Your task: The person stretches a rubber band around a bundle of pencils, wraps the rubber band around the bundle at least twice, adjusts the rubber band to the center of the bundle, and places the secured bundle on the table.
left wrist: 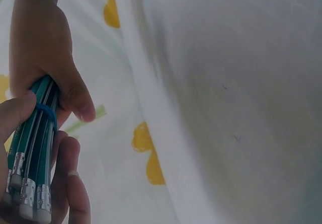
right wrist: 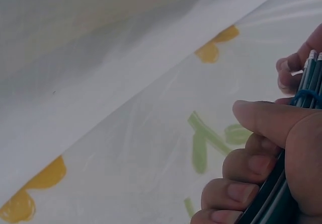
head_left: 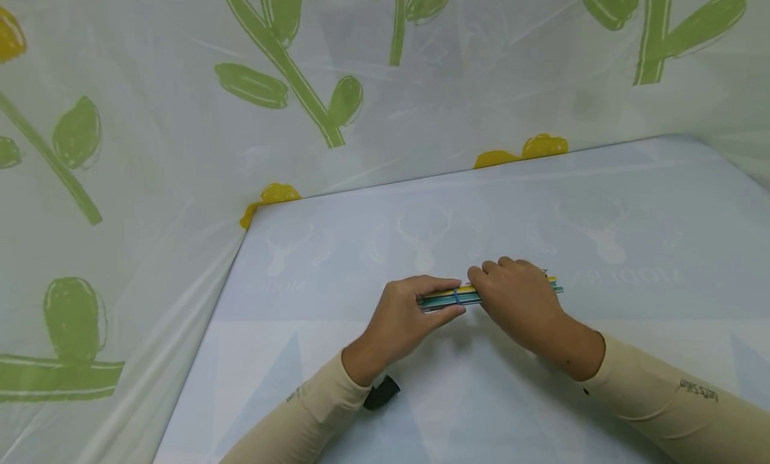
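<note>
A bundle of pencils, mostly dark green with some yellow, lies across both hands above the table. A blue elastic band loops around it. My right hand grips the bundle on the right, fingers curled round it, with pencil ends showing beyond. At the other end, my left hand holds the bundle between thumb and fingers, close to the band. The left wrist view shows white erasers in silver ferrules at the left-hand end. In the right wrist view, the right thumb lies beside the band.
A table covered with a pale blue and white deer-print cloth spreads beneath the hands. Behind and to the left hangs a white sheet with green stems and yellow flowers. A black piece shows at the left wrist.
</note>
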The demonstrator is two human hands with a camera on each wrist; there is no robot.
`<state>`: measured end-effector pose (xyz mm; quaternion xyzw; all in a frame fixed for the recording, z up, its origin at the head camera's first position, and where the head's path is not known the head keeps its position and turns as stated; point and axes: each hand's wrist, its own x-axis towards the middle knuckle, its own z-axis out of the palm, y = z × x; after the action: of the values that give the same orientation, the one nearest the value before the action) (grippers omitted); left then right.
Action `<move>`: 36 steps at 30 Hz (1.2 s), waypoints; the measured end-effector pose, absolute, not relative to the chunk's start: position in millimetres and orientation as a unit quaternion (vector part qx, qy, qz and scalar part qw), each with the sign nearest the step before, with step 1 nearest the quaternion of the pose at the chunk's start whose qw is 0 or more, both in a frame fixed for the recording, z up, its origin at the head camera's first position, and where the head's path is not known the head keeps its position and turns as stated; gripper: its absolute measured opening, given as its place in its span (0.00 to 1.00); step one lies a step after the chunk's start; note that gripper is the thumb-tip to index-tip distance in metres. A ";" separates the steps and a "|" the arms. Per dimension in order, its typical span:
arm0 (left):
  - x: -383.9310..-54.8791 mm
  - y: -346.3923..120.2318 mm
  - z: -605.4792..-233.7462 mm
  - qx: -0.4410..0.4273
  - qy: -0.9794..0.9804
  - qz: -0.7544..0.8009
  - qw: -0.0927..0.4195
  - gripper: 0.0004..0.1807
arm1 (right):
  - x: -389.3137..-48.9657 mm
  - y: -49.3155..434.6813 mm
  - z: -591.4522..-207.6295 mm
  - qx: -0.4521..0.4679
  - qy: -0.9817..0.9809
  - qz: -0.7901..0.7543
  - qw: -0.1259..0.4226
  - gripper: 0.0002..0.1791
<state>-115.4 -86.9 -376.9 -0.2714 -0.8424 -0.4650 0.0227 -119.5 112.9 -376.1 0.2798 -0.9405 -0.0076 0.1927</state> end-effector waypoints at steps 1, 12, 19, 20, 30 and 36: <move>-115.1 -86.7 -377.0 -0.276 -0.842 -0.462 0.029 0.19 | -119.1 112.8 -376.2 0.281 -0.940 -0.009 0.193 0.15; -110.9 -84.9 -377.6 -0.327 -0.873 -0.327 0.156 0.19 | -116.0 110.4 -376.9 0.283 -0.942 -0.020 0.178 0.18; -109.3 -83.0 -378.7 -0.328 -0.878 -0.311 0.158 0.20 | -113.7 107.7 -376.1 0.288 -0.940 -0.012 0.180 0.17; -109.0 -83.1 -379.1 -0.328 -0.879 -0.308 0.156 0.20 | -113.4 107.2 -376.2 0.289 -0.940 -0.011 0.180 0.17; -112.0 -86.5 -374.6 -0.310 -0.900 -0.254 0.171 0.24 | -119.3 111.6 -375.8 0.275 -0.945 -0.013 0.177 0.19; -113.3 -88.2 -373.7 -0.304 -0.909 -0.230 0.170 0.18 | -123.2 112.5 -374.3 0.265 -0.948 -0.011 0.174 0.14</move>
<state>-113.3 -88.2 -373.7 -0.3042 -0.9087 -0.2301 0.1697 -123.2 112.5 -374.3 0.2654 -0.9482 -0.0110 0.1742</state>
